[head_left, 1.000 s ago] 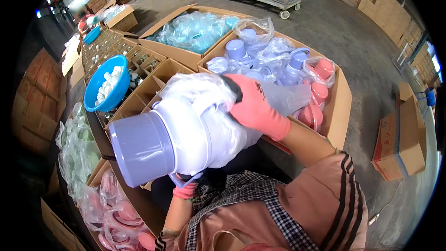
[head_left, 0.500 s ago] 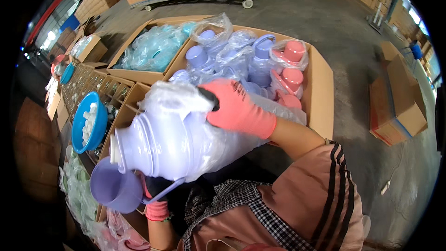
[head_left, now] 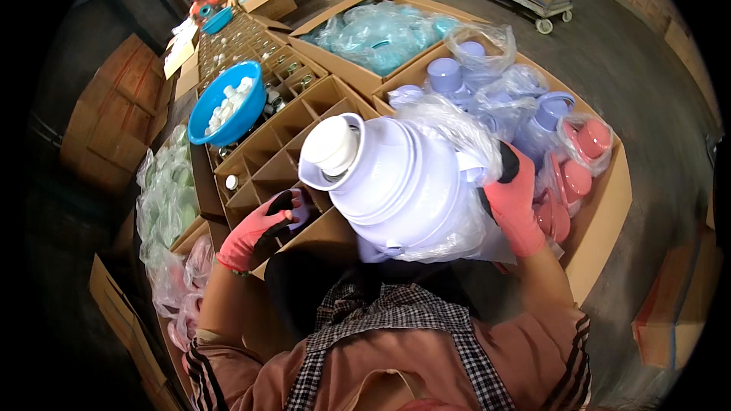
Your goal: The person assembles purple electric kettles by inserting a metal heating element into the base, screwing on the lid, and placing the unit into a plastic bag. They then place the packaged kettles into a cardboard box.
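Observation:
A lavender vacuum flask (head_left: pixel 411 183) with a white stopper (head_left: pixel 330 146) lies tilted in front of me, its mouth toward the upper left. Crumpled clear plastic wraps part of its body. My right hand (head_left: pixel 514 194), in a pink glove with black fingertips, grips the flask by its side handle and the bunched plastic. My left hand (head_left: pixel 259 232), gloved alike, is at a divided carton (head_left: pixel 293 122). Its curled fingers meet the edge of a lavender cup (head_left: pixel 301 211), which sits low among the cardboard dividers and is partly hidden.
A blue basin (head_left: pixel 247 122) of white stoppers rests on the dividers. Right of it, a carton (head_left: pixel 601 213) holds lavender and pink bagged flasks; another behind holds turquoise bagged pieces (head_left: pixel 381 34). Green bagged pieces (head_left: pixel 171 198) stand at the left. A loaded trolley (head_left: pixel 525 4) is farther back.
My view has swung left. The flask's mouth has turned up toward me, showing the stopper. My left hand has come out from beneath the flask, and the lavender cup has moved down among the dividers.

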`<state>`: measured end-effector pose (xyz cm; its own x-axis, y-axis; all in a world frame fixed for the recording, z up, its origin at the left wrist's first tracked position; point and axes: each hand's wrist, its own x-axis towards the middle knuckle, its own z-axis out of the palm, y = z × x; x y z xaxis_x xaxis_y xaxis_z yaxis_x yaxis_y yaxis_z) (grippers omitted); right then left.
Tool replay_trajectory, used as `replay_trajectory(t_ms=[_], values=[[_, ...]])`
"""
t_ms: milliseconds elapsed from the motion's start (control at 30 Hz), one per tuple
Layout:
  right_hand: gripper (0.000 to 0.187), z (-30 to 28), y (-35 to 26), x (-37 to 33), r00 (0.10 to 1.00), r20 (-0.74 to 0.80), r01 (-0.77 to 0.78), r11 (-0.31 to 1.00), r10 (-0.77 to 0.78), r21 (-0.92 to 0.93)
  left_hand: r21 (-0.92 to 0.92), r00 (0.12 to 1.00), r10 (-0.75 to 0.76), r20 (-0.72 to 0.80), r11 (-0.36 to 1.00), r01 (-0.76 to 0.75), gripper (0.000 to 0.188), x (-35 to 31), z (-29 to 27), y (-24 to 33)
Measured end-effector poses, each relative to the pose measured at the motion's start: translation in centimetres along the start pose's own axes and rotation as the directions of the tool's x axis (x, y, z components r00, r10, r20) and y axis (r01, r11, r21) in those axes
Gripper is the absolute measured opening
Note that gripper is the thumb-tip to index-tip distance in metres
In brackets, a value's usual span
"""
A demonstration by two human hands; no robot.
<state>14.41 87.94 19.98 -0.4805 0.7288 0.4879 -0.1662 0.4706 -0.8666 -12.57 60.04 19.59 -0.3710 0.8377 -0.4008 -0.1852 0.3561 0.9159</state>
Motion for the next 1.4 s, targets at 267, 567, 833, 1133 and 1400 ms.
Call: replay_trajectory(t_ms=[267, 567, 833, 1133, 1400], values=[[0.033, 1.4, 0.6, -1.0, 0.999, -0.037, -0.020, 0.994, 0.016, -0.111, 0.601, 0.694, 0.190, -0.695, 0.683, 0.415, 0.076, 4.2, -5.7, -10.4], [0.037, 2.8, 1.7, -5.4, 0.986, -0.009, -0.162, 0.943, 0.167, -0.290, 0.808, 0.891, 0.127, -0.435, 0.492, 0.324, 0.043, 9.6, -8.7, -16.2], [0.049, 0.3, 4.3, -7.0, 0.992, -0.001, -0.110, 0.851, 0.128, -0.513, 0.930, 0.957, -0.236, -0.171, 0.283, 0.236, 0.029, 17.0, -13.9, -20.2], [0.056, 3.0, 3.1, -4.5, 0.920, -0.230, -0.392, 0.767, 0.318, -0.507, 0.943, 0.814, -0.578, -0.053, 0.239, 0.231, 0.034, 24.8, -13.6, -31.5], [0.043, 1.9, 2.9, -3.1, 0.898, -0.278, -0.436, 0.605, 0.341, -0.666, 0.780, 0.889, -0.449, -0.087, 0.524, 0.341, 0.068, 28.8, -12.2, -43.6]])
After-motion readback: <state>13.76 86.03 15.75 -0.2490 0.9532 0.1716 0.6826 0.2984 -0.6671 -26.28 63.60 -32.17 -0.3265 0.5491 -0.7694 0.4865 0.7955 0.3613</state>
